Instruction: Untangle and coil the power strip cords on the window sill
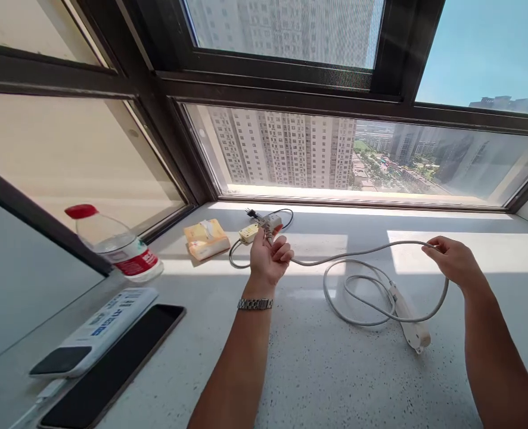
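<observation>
Holding things up, the white ledge [335,381] fills the lower frame. Right of centre, the gray cord [407,242] loops over a white power strip [416,335]. Mid-frame, the left hand [268,259] curls round one cord end — maybe for steadiness; far right, the right hand [454,262] pinches it so it arches.

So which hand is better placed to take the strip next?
Probably the right hand: it pinches the cord nearer the strip, while the left hand, also on the cord, is farther off.
</observation>
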### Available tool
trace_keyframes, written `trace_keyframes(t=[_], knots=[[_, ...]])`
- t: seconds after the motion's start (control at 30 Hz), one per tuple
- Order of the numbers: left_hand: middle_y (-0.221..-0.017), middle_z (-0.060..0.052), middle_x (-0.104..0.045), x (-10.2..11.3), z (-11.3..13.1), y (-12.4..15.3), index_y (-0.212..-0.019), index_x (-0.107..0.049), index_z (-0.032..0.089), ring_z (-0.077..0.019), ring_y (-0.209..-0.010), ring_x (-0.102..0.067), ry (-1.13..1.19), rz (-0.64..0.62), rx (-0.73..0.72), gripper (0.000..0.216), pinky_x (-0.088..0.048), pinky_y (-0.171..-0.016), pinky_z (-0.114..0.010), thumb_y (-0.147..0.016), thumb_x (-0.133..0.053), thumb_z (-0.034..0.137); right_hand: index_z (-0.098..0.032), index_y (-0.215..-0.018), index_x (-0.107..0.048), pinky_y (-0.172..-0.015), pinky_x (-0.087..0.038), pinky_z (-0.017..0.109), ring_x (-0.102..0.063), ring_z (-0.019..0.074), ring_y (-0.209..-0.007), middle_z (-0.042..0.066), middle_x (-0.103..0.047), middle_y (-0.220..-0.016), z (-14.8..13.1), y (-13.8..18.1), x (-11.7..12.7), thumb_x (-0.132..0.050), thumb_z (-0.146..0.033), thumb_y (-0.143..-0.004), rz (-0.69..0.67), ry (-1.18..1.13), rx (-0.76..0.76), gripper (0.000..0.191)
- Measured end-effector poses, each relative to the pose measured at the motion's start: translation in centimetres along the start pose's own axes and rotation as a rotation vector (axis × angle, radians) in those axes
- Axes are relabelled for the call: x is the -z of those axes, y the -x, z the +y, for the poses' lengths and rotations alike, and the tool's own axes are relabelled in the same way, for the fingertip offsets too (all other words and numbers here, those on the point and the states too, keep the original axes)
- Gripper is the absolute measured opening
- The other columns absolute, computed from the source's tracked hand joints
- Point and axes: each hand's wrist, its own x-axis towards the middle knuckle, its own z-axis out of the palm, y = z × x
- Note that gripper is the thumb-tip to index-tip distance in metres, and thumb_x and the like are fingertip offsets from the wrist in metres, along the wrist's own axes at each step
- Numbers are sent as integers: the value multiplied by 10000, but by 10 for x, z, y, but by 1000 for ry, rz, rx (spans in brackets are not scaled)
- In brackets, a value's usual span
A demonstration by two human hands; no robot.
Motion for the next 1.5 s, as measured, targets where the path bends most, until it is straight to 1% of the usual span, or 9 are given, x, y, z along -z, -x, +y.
trace_keyframes(t=[0.1, 0.2, 0.37, 0.53, 0.7, 0.83, 1.0, 1.2, 1.5], knots=[[-495, 106, -249, -14, -4, 11, -845, -581, 170, -33, -304, -194, -96, -52, -22, 393, -170, -306, -138, -988, -416, 497, -195, -924, -679, -629, -461, 369, -629, 249, -696, 89, -703, -799, -4, 1, -8, -515, -421, -804, 181, 134, 16, 304], [-497, 110, -225, -29, -8, 24, -784, -554, 170, -25, -316, -175, -111, -137, -18, 342, -134, -303, -126, -954, -521, 465, -211, -1158, -639, -939, -414, 543, -602, 341, -1090, 127, -679, -1177, -33, 23, -24, -526, -400, -833, 223, 229, 397, 392], [-483, 101, -227, -45, 6, 48, -747, -522, 166, -44, -330, -163, 41, -270, 19, 405, -149, -300, -142, -1023, -363, 416, -217, -1303, -561, -1019, -383, 527, -585, 302, -1144, 121, -672, -1196, -73, 46, -53, -604, -369, -868, -69, 180, 735, 463], [-434, 94, -223, -30, 56, 66, -762, -528, 172, -48, -305, -151, 249, -313, -235, 532, -149, -282, -150, -1041, -187, 470, -192, -880, -686, -608, -432, 298, -582, 175, -639, 35, -645, -714, -46, 17, -49, -572, -415, -884, -314, 59, 502, 250], [-416, 84, -218, -20, 90, 87, -733, -542, 176, -45, -314, -119, 89, -292, -381, 456, -139, -284, -173, -1021, -320, 451, -174, -690, -600, -567, -441, 282, -508, 131, -543, -27, -483, -565, -14, -6, -32, -675, -571, -773, -770, -463, 260, 413], [-426, 78, -289, -36, 70, 95, -718, -595, 175, -42, -340, -145, -304, -375, -227, 296, -170, -310, -172, -928, -555, 379, -198, -619, -461, -393, -272, 188, -237, 51, -409, -99, -258, -501, -22, -5, -30, -709, -526, -767, -657, -1071, 53, 437], [-430, 90, -332, -56, 21, 87, -738, -588, 172, -29, -344, -155, -543, -438, -48, 321, -154, -314, -143, -815, -681, 469, -205, -698, -493, -345, -138, 161, -101, 52, -413, -108, -187, -517, -51, 13, -24, -672, -418, -785, -551, -1352, -82, 291], [-439, 66, -374, -64, -10, 84, -700, -593, 146, -24, -377, -221, -811, -386, -90, 447, -146, -345, -136, -745, -718, 573, -190, -656, -528, -371, -110, 194, -127, 43, -407, -112, -191, -484, -57, 25, -19, -704, -478, -739, -230, -1111, -49, 347], [-433, 35, -409, -58, 7, 82, -687, -644, 135, -41, -361, -280, -723, -295, -200, 342, -185, -353, -158, -749, -733, 459, -177, -658, -675, -463, -217, 268, -284, 99, -439, -26, -402, -466, -41, 15, -26, -531, -513, -826, -347, -192, 201, 402]])
